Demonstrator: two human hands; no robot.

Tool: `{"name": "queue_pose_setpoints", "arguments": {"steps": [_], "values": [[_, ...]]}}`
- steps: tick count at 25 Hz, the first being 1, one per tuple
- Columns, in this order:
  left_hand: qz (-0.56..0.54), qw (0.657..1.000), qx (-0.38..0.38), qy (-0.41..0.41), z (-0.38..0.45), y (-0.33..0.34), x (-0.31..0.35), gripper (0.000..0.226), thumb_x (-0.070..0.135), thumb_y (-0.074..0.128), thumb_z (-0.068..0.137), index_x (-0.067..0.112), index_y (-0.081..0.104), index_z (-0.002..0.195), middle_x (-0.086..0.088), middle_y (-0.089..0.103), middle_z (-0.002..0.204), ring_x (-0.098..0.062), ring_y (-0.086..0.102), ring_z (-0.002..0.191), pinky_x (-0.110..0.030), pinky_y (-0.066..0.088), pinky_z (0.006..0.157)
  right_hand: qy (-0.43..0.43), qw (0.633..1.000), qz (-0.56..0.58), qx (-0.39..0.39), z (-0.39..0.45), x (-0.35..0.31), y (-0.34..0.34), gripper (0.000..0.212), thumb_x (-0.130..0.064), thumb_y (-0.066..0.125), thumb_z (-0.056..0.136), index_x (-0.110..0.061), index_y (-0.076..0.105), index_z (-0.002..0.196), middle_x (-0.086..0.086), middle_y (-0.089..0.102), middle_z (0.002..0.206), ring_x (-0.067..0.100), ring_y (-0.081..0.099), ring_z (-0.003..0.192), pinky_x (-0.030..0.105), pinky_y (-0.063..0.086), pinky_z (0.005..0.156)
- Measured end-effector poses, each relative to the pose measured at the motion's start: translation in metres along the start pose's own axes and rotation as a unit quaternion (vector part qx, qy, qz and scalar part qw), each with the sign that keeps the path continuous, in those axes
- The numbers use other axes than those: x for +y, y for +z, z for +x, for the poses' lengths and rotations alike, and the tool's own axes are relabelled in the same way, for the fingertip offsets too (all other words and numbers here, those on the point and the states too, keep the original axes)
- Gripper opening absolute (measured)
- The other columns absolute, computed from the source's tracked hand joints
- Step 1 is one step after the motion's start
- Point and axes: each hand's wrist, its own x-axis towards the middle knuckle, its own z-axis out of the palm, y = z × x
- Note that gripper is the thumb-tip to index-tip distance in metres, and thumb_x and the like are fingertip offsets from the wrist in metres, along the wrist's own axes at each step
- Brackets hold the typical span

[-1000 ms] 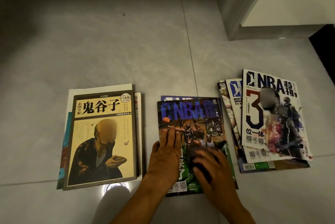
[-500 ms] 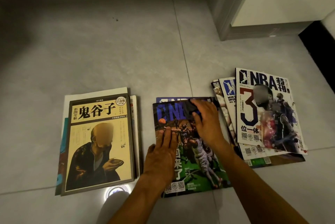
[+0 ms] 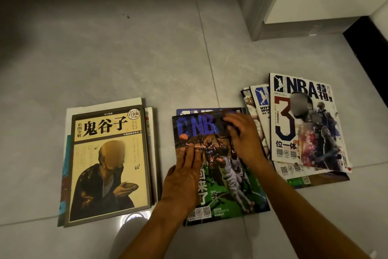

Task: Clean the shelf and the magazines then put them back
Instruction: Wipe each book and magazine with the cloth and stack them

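Magazines lie in three piles on the grey tiled floor (image 3: 130, 59), presumably sorted for cleaning. I flatten my left hand (image 3: 184, 172), fingers straight, on the green-court NBA magazine (image 3: 222, 187) of the middle pile so it cannot slide. My right hand (image 3: 243, 139) curls over a dark cloth (image 3: 227, 125) at the masthead. Beside it: the fanned NBA stack (image 3: 304, 124); left, the yellow book (image 3: 109, 164).
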Motion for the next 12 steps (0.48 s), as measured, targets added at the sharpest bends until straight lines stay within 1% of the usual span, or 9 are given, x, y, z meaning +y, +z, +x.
{"name": "queue_pose_setpoints", "arguments": {"steps": [2, 4, 7, 9, 11, 12], "values": [[0.008, 1.000, -0.004, 0.002, 0.000, 0.000, -0.002, 0.112, 0.037, 0.068, 0.086, 0.022, -0.023, 0.148, 0.001, -0.033, 0.154, -0.021, -0.025, 0.144, -0.038, 0.017, 0.118, 0.001, 1.000, 0.012, -0.016, 0.030, -0.003, 0.000, 0.035, -0.005, 0.056, 0.093, -0.018, 0.060, 0.125, 0.006, 0.055, 0.133, 0.019, 0.039, 0.129, 0.046, 0.031, 0.114], [0.008, 1.000, -0.009, 0.001, -0.002, -0.001, -0.001, 0.111, 0.035, 0.068, 0.086, 0.022, -0.024, 0.148, 0.001, -0.033, 0.155, -0.021, -0.025, 0.144, -0.038, 0.018, 0.118, -0.003, 1.000, 0.011, -0.020, 0.019, -0.002, -0.001, 0.036, -0.005, 0.056, 0.093, -0.018, 0.060, 0.127, 0.005, 0.054, 0.135, 0.012, 0.035, 0.129, 0.046, 0.028, 0.115], [-0.003, 1.000, -0.006, 0.003, -0.002, -0.003, 0.000, 0.111, 0.032, 0.068, 0.086, 0.023, -0.024, 0.148, 0.002, -0.034, 0.154, -0.021, -0.026, 0.144, -0.037, 0.023, 0.116, -0.015, 1.000, 0.003, -0.013, -0.049, 0.010, -0.006, 0.034, -0.013, 0.055, 0.095, -0.023, 0.059, 0.127, -0.005, 0.052, 0.136, 0.009, 0.033, 0.131, 0.049, 0.025, 0.115], [-0.007, 1.000, -0.004, 0.005, -0.001, -0.001, -0.001, 0.112, 0.028, 0.070, 0.086, 0.023, -0.023, 0.148, 0.003, -0.035, 0.153, -0.021, -0.026, 0.143, -0.036, 0.026, 0.115, -0.039, 0.999, -0.018, -0.004, -0.107, 0.023, -0.009, 0.033, -0.024, 0.049, 0.096, -0.029, 0.055, 0.127, -0.014, 0.049, 0.135, 0.008, 0.035, 0.133, 0.053, 0.031, 0.112], [-0.007, 1.000, -0.001, 0.001, 0.001, 0.000, -0.001, 0.112, 0.024, 0.070, 0.086, 0.023, -0.023, 0.148, 0.003, -0.035, 0.154, -0.021, -0.026, 0.144, -0.035, 0.027, 0.115, -0.064, 0.997, -0.033, -0.001, -0.158, 0.033, -0.010, 0.036, -0.030, 0.047, 0.092, -0.032, 0.052, 0.127, -0.017, 0.048, 0.135, 0.007, 0.037, 0.133, 0.050, 0.035, 0.109], [-0.008, 1.000, -0.006, 0.000, 0.002, 0.001, -0.001, 0.112, 0.023, 0.070, 0.085, 0.023, -0.022, 0.149, 0.003, -0.034, 0.154, -0.021, -0.025, 0.144, -0.035, 0.026, 0.115, -0.082, 0.996, -0.047, -0.001, -0.178, 0.039, -0.009, 0.036, -0.033, 0.047, 0.093, -0.033, 0.052, 0.128, -0.017, 0.049, 0.136, 0.007, 0.036, 0.134, 0.047, 0.036, 0.109]]}}
